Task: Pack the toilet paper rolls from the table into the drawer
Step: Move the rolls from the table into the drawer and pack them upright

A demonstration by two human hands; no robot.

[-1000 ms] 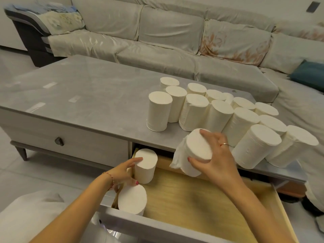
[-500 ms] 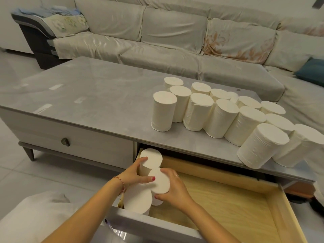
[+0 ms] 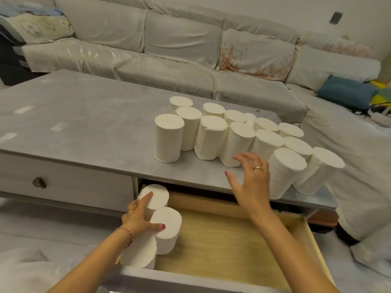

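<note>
Right, open wooden drawer (image 3: 232,240) at lower centre holds three toilet paper rolls (image 3: 166,229) upright in its left corner, touching each other. Left hand (image 3: 138,216) rests among them, index finger on the far roll's top, thumb on the middle roll, not clearly clasping any. Right hand (image 3: 250,180), centre right, fingers spread and holding nothing, hovers over the grey table (image 3: 84,127) edge near the standing cluster of rolls (image 3: 232,136). Covered sofa (image 3: 169,49) across upper frame.
</note>
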